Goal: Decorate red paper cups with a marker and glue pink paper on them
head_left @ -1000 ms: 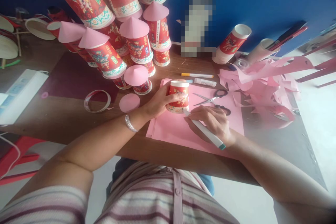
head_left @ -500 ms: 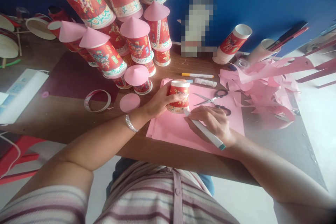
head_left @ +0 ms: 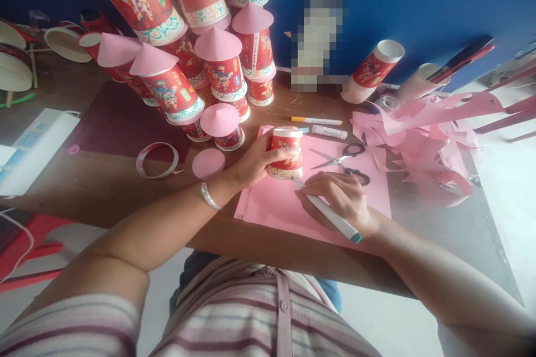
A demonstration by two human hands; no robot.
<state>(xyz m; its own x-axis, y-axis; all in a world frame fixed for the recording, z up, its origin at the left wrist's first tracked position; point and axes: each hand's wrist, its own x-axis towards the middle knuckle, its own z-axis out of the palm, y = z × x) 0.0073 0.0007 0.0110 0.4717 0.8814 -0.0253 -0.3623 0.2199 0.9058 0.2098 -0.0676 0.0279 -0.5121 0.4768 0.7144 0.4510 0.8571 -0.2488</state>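
My left hand is wrapped round a red printed paper cup with a white patterned band at its lower end. In my right hand is a white marker with a green end, its tip at the lower band of the cup. Whether the tip touches the cup I cannot tell. Both hands are over pink paper sheets. Open scissors lie on the paper, just beyond my right hand. Behind the cup are a yellow-capped marker and a white tube.
Stacked red cups with pink paper cones rise at the back left. Near my left forearm lie a pink paper disc and a tape roll. Pink scraps, a pen holder and another cup stack stand right.
The marker tip has shifted slightly at the cup's lower band. My left hand keeps its hold on the cup, and the whole view has moved a little.
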